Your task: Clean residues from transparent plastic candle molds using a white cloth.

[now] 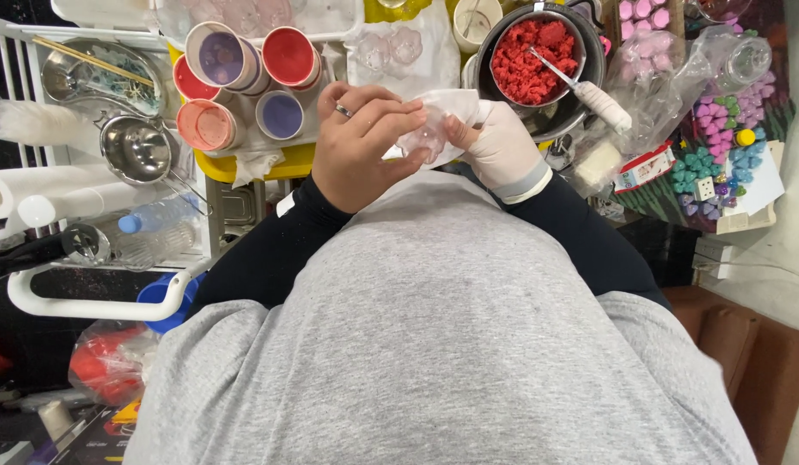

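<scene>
My left hand (360, 142), bare with a ring on one finger, grips a small clear plastic mould (427, 138) close to my chest. My right hand (500, 146), in a white glove, holds a white tissue (455, 108) wrapped around the mould and presses it from the right. Both hands meet over the mould, above my grey shirt. Just beyond them stands a metal bowl (580, 60) full of red crumbly paste (528, 56) with a white-handled spoon (589, 90) resting in it.
Several cups (244, 82) stained pink, red and purple sit on a yellow tray at the left. A metal strainer (136, 148), a paper roll (37, 194) and a plastic bottle (154, 228) lie on a white rack. Coloured small shaped pieces (718, 164) and plastic bags fill the right side.
</scene>
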